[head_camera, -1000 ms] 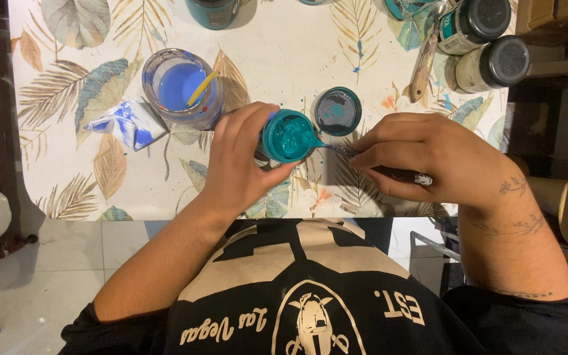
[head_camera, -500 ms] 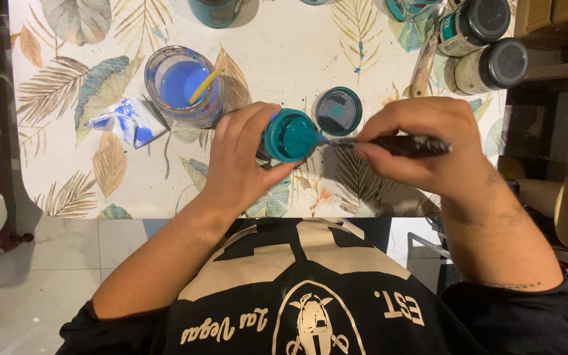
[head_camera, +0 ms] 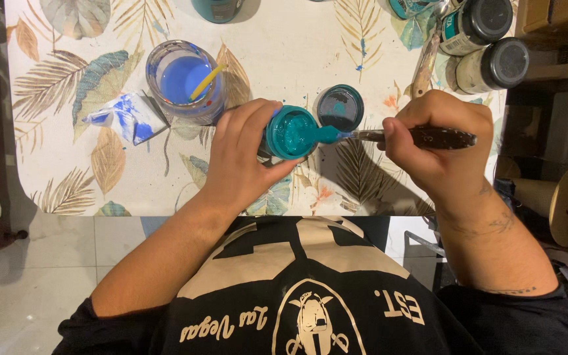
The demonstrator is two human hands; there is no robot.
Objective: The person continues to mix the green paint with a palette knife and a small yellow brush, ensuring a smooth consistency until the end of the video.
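Comparing with a second ago, we see our right hand [head_camera: 438, 141], then curled low on the leaf-print table [head_camera: 284, 52], now gripping the dark-handled brush [head_camera: 422, 137] level, its teal tip at the rim of the open teal paint jar [head_camera: 290, 133]. Our left hand [head_camera: 244, 154] stays clasped round that jar, hiding its body. Paint depth is unclear.
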